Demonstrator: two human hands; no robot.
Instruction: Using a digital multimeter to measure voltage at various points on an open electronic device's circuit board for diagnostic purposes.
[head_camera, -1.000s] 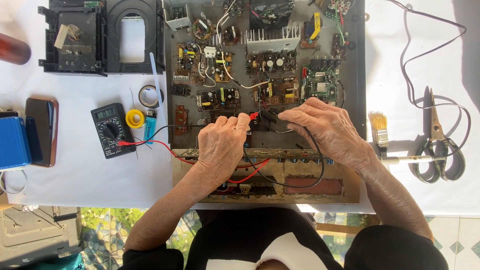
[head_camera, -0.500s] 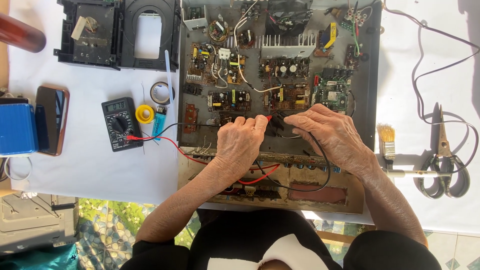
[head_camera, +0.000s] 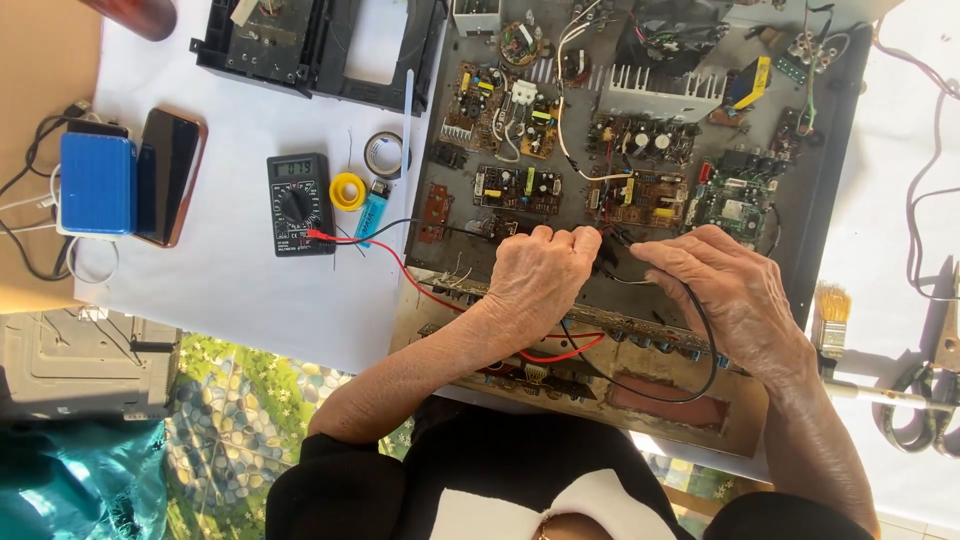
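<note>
An opened electronics chassis (head_camera: 820, 250) with several circuit boards lies in front of me. My left hand (head_camera: 540, 275) is closed around the red test probe, whose red lead (head_camera: 400, 265) runs back to a black multimeter (head_camera: 298, 203) on the white cloth. My right hand (head_camera: 725, 290) pinches the black probe, and its black lead (head_camera: 706, 352) loops under my wrist. Both probe tips meet over a brown circuit board (head_camera: 625, 195) near the chassis middle; the tips themselves are hidden by my fingers.
Left of the chassis lie a yellow solder spool (head_camera: 347, 190), a tape roll (head_camera: 385, 153), a blue lighter (head_camera: 371, 210), a phone (head_camera: 170, 175) and a blue box (head_camera: 96, 183). A black plastic frame (head_camera: 320, 50) sits at the top. A paintbrush (head_camera: 828, 315) and scissors (head_camera: 925, 400) lie at right.
The view has shifted slightly, so everything sits further right and lower in frame. Both hands stay together on the probes over the same board.
</note>
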